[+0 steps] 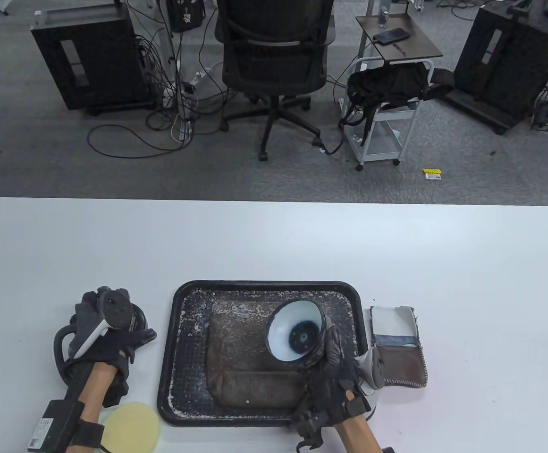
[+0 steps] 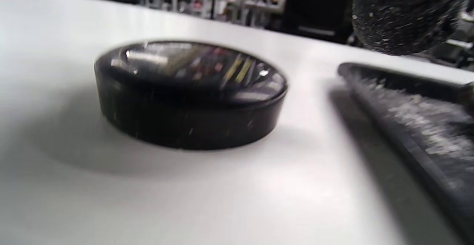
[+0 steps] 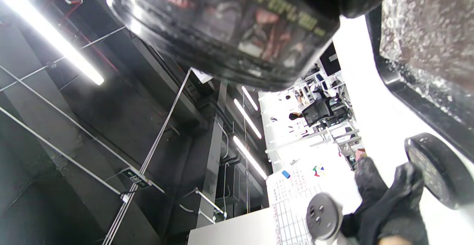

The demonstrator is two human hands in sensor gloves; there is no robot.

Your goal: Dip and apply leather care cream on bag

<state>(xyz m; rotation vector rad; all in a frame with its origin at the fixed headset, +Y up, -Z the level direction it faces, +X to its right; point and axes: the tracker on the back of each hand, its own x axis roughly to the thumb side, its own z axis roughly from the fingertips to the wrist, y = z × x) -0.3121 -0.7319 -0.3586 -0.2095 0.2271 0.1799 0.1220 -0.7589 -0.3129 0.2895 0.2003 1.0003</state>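
The white table (image 1: 274, 245) carries a black tray (image 1: 174, 330) near its front edge, its floor speckled with white residue. A brown leather bag (image 1: 240, 358) lies flat inside the tray and fills most of it.

Just beside the tray's right rim lies a stack of fabric and leather swatches (image 1: 399, 347) — white above, brown below, with a blue band between.

The cream jar (image 1: 297, 337) is held above the bag, tilted so that its white interior and dark bottom face the table camera. The right hand (image 1: 337, 373) grips it from the lower right, fingers wrapped around the wall.

The left hand (image 1: 108, 349) rests on the table left of the tray; its fingers lie loosely spread and hold nothing. The black jar lid (image 2: 190, 93) sits on the table just beside it, apart from the tray.

A pale yellow round sponge (image 1: 132, 424) lies near the front edge, beside the left forearm.
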